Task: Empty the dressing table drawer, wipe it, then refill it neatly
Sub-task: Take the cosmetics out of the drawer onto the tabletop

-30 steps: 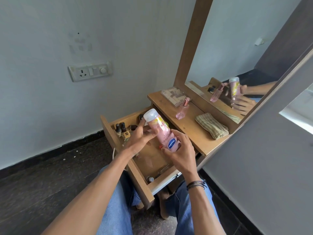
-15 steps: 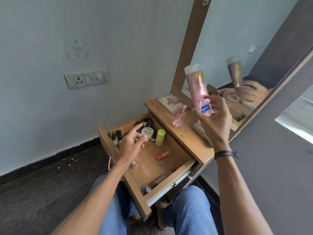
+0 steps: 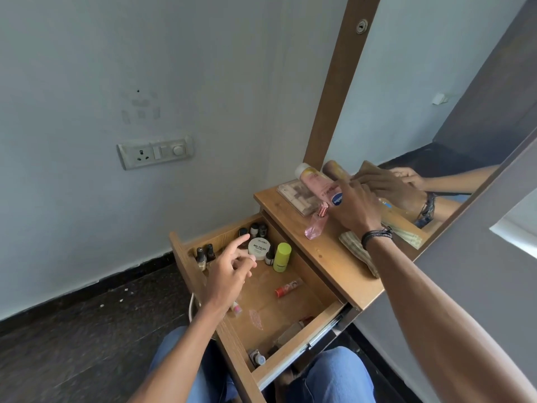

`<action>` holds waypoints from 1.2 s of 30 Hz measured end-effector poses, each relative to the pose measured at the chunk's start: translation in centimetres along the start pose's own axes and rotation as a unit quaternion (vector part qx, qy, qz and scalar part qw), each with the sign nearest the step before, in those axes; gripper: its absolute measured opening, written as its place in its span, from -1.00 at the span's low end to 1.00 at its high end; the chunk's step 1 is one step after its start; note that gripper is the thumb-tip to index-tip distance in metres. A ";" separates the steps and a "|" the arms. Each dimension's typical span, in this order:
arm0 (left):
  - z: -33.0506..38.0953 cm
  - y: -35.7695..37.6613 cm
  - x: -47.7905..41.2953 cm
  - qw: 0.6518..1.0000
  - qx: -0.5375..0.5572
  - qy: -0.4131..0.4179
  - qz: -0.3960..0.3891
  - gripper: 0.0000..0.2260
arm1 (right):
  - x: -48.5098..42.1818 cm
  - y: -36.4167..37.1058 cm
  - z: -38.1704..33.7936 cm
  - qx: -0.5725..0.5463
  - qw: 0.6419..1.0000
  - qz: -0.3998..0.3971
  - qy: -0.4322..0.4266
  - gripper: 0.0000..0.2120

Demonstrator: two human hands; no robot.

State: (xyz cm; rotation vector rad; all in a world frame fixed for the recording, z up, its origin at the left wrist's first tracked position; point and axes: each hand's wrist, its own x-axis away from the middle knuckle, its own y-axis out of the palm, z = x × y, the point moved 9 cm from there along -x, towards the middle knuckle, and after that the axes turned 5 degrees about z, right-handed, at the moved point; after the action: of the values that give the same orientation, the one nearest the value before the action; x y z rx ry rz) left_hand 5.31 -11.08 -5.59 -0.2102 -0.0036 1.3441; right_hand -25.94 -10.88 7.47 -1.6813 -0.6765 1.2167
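Drawer (image 3: 308, 343) holding one green bottle (image 3: 281, 257), right hand (image 3: 356, 207) gripping one pink bottle (image 3: 319, 184), left hand (image 3: 229, 271) unclenched.

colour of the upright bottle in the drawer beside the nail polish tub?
Yellow-green bottle, cap and body alike; head view.

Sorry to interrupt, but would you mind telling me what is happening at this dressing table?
A person is emptying the open drawer. The right hand holds a pink lotion bottle at the tabletop by the mirror, beside a small pink perfume bottle and a folded cloth. The left hand hovers open over the drawer, near the nail polish jar and a green bottle. Several small items remain inside.
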 end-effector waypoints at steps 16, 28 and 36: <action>-0.6 0.3 -0.5 1.000 0.010 0.004 -0.011 -0.58 | -1.5 4.4 -0.3 -0.005 0.997 -0.063 -0.044 -0.65; -0.3 0.2 -0.3 0.999 0.036 -0.004 -0.007 -0.59 | 7.1 -1.2 4.4 -0.213 0.962 0.061 0.158 -0.81; -0.1 0.1 -0.1 1.000 0.022 -0.002 -0.008 -0.62 | 15.8 -1.7 -2.9 -0.266 0.954 0.096 0.100 -0.92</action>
State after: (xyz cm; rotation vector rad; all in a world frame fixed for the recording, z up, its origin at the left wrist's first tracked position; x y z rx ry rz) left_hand 5.20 -11.17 -5.66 -0.1705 0.0213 1.3277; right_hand -17.42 1.92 2.65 -2.3303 -0.7738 1.0265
